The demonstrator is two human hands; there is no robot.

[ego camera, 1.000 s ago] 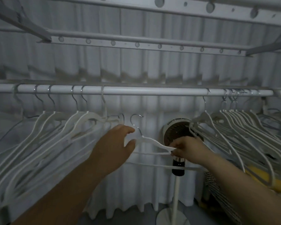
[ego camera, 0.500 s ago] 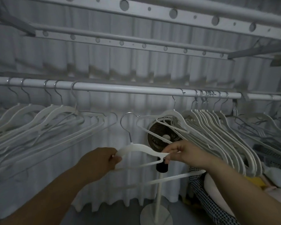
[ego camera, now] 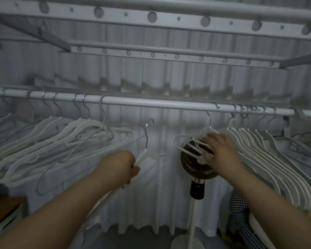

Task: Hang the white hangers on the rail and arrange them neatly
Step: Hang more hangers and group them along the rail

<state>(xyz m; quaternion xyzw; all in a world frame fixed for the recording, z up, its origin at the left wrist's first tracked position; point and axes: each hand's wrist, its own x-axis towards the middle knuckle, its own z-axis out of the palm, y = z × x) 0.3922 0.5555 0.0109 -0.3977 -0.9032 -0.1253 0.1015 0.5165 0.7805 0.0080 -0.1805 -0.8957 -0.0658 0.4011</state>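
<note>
A standing fan (ego camera: 192, 168) sits at 5 o'clock, its round head on a black neck above a white pole. A checkered cloth (ego camera: 241, 214) lies at 3 o'clock of the pole. A pleated white curtain (ego camera: 151, 203) hangs behind. Perforated bars (ego camera: 151, 16) cross at 12 o'clock.

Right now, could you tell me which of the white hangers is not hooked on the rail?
The hanger gripped in the left hand: its metal hook hangs free below the rail, in the gap between both hooked groups.
</note>
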